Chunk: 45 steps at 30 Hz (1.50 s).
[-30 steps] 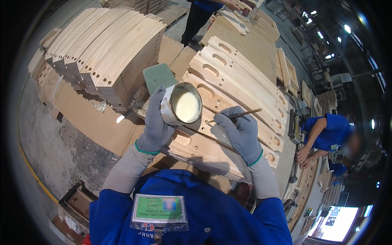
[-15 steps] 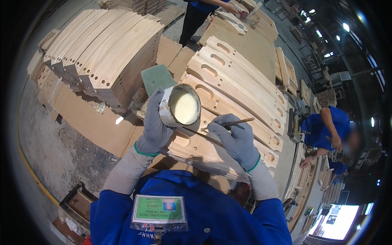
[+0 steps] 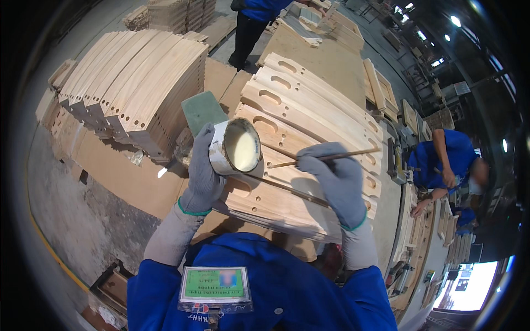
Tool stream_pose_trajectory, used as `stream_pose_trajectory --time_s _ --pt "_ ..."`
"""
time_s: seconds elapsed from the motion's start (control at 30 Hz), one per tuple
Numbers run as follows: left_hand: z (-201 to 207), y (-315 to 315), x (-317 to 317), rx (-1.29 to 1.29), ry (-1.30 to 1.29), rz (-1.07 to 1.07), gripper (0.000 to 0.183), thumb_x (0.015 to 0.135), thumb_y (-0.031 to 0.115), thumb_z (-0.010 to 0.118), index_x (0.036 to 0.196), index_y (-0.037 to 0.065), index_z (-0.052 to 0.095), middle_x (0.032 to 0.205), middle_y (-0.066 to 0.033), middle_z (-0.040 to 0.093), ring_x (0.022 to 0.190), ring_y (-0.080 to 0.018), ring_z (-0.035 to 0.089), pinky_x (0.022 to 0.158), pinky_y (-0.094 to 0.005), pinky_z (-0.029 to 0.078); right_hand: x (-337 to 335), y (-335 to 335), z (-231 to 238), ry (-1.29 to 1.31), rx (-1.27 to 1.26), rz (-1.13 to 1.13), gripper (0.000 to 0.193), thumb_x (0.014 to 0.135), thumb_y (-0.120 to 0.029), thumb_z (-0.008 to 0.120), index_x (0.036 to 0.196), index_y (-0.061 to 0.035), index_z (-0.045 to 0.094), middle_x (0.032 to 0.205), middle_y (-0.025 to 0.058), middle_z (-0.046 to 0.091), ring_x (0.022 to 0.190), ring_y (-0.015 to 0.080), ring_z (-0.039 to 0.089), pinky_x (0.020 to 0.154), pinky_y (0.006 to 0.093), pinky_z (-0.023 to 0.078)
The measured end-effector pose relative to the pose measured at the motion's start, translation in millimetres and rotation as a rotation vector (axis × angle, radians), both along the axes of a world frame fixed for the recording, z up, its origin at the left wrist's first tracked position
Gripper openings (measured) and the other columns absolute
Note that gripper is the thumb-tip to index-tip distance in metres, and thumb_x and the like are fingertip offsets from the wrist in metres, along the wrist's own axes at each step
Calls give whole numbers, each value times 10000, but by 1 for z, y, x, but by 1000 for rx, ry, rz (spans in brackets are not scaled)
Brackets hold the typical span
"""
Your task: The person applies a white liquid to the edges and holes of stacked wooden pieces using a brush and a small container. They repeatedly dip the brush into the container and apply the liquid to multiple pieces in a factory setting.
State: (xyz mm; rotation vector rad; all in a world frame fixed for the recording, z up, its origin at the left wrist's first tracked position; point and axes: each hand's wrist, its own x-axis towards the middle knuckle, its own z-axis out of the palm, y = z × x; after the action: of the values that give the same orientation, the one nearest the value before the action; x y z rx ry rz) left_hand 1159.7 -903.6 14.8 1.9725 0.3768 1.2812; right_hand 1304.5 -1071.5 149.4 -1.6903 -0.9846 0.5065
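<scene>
My gloved left hand [image 3: 200, 179] is wrapped round a white cup [image 3: 219, 148], tilted a little, with pale cream-coloured liquid [image 3: 242, 146] inside. Over the boards, my gloved right hand [image 3: 334, 179] pinches a thin wooden stick [image 3: 359, 152]. The stick's lower end points left, close above a board with small holes; whether it touches I cannot tell. Beneath both hands lies a row of pale wooden boards [image 3: 326, 118], each with an oval slot and round holes near its ends.
Stacked curved boards [image 3: 138, 77] stand at the left on cardboard [image 3: 118, 168]. A green block [image 3: 203, 112] sits beside the cup. At the right a co-worker in blue [image 3: 447, 160] works at a bench; another person [image 3: 254, 27] stands at the far end of the table [image 3: 326, 63].
My right hand has moved right, and the stick now lies flatter with more of it showing. The left hand and cup have shifted slightly left in the view.
</scene>
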Motion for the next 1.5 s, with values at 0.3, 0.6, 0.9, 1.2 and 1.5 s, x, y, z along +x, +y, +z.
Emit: stream_pose_trajectory --time_s 0.3,0.6,0.9,1.2,1.5 --pt "43 -35 4 -982 -424 -681 349 999 243 385 1269 29 436 1254 -118 539 1164 -216 548 997 -357 456 -19 -19 13 174 200 49 109 838 52 623 940 45 585 954 167 658 860 198 669 785 305 561" --pt "43 -63 -1 -1094 -536 -812 378 933 171 530 1272 30 441 1211 -111 567 1148 -227 549 1039 -380 402 -9 -29 -15 793 415 -54 136 975 -115 482 995 11 530 945 159 622 848 222 666 742 329 594" --pt "22 -44 -8 -1171 -563 -776 428 912 128 569 1295 28 406 1281 -138 486 1179 -247 523 990 -387 465 -23 -28 -17 593 288 -203 132 937 -79 546 957 51 555 823 126 622 705 174 646 668 300 580" --pt "-3 -34 3 -1127 -649 -523 329 988 250 365 1246 64 450 1230 -123 554 1177 -247 550 977 -408 495 -44 -34 -40 42 -29 19 157 802 -17 704 955 13 689 860 72 663 708 139 637 618 238 504" --pt "6 -28 1 -1331 -669 -602 467 976 345 435 1336 52 385 1256 -112 507 1144 -226 561 957 -375 501 -42 -28 -33 -36 -38 54 315 673 -21 763 978 -77 706 870 101 643 718 206 628 592 272 507"
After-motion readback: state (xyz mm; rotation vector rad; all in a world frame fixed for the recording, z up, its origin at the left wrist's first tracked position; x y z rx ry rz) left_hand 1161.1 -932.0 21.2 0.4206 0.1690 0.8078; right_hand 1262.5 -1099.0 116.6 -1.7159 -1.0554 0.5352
